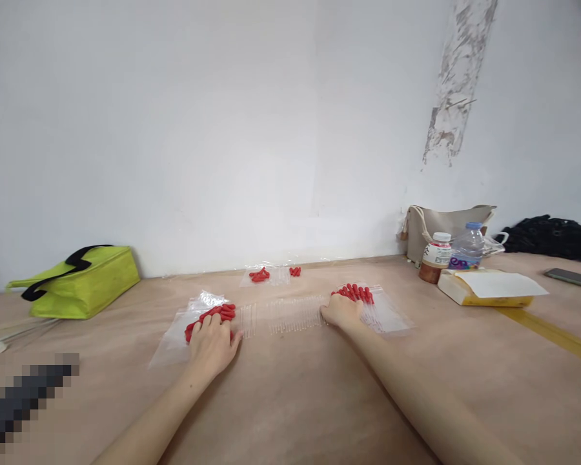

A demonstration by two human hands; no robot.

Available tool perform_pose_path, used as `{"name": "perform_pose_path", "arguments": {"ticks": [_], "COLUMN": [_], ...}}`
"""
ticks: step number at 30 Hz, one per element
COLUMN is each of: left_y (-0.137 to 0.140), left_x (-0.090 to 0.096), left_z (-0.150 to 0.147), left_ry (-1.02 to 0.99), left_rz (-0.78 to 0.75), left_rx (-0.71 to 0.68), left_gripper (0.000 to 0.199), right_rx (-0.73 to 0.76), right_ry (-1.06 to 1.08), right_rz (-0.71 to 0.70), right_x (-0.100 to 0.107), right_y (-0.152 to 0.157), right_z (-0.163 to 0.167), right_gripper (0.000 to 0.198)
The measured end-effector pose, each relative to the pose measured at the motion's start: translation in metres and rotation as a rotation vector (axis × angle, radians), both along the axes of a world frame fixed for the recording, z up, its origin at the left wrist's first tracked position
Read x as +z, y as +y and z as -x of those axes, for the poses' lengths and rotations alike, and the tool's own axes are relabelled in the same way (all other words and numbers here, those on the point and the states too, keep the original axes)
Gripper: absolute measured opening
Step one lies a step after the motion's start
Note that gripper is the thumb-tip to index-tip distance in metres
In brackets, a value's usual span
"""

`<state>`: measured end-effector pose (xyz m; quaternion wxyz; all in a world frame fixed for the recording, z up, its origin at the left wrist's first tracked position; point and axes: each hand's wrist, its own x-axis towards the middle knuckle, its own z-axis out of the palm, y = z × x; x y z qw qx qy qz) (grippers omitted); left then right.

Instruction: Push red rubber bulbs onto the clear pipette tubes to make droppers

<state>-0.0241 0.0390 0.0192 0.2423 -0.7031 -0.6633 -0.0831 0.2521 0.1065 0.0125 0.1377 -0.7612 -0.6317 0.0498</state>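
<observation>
My left hand point(212, 343) rests over a pile of small red rod-shaped pieces point(225, 310) on a clear plastic bag point(167, 342). Its fingers lie spread on the pile, with the thumb apart. Thin clear sticks point(295, 314) lie side by side in a row between my hands. At the right end of that row, my right hand point(341, 311) is curled with its fingertips hidden; what it holds, if anything, cannot be made out. Just beyond it, several red-ended pieces point(361, 292) lie lined up on another clear bag point(390, 316).
Near the wall are more red pieces point(260, 276) on clear plastic. A lime-green bag point(91, 284) sits at left. At right stand a brown-filled bottle point(434, 258), a clear bottle point(467, 245), a beige bag point(445, 218) and a yellow-white box point(489, 289). A phone point(574, 278) lies farther right.
</observation>
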Motion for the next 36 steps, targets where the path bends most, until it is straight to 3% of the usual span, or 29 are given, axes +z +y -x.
{"name": "perform_pose_path", "arguments": {"ticks": [7, 10, 15, 17, 20, 22, 25, 36], "left_y": [-0.005, -0.012, -0.020, -0.021, -0.022, -0.023, -0.025, -0.029], "left_x": [0.005, 0.005, -0.012, -0.020, -0.023, -0.022, -0.019, -0.018], "left_z": [-0.009, -0.023, -0.041, -0.043, -0.047, -0.050, -0.054, -0.055], "left_ry": [0.018, -0.085, -0.452, -0.546, -0.617, -0.644, -0.680, -0.682], "left_rz": [-0.080, -0.098, 0.098, 0.123, 0.114, 0.118, 0.151, 0.208], "left_rx": [-0.044, -0.208, -0.539, -0.612, -0.693, -0.724, -0.741, -0.722], "left_gripper": [0.027, 0.025, 0.019, 0.015, 0.023, 0.023, 0.021, 0.020], "right_rx": [0.025, 0.051, 0.147, 0.295, 0.657, 0.792, 0.858, 0.922], "right_ry": [0.041, 0.051, 0.065, 0.110, 0.220, 0.234, 0.186, 0.093], "right_rz": [0.021, -0.020, -0.150, -0.265, -0.487, -0.565, -0.625, -0.606], "right_x": [0.008, 0.011, 0.010, 0.005, -0.008, -0.016, -0.024, -0.025], "right_y": [-0.001, -0.005, -0.022, -0.035, -0.055, -0.066, -0.079, -0.090], "right_z": [-0.002, -0.002, -0.001, -0.003, -0.009, -0.011, -0.008, 0.001], "right_gripper": [0.028, 0.026, 0.027, 0.024, 0.017, 0.016, 0.024, 0.024]}}
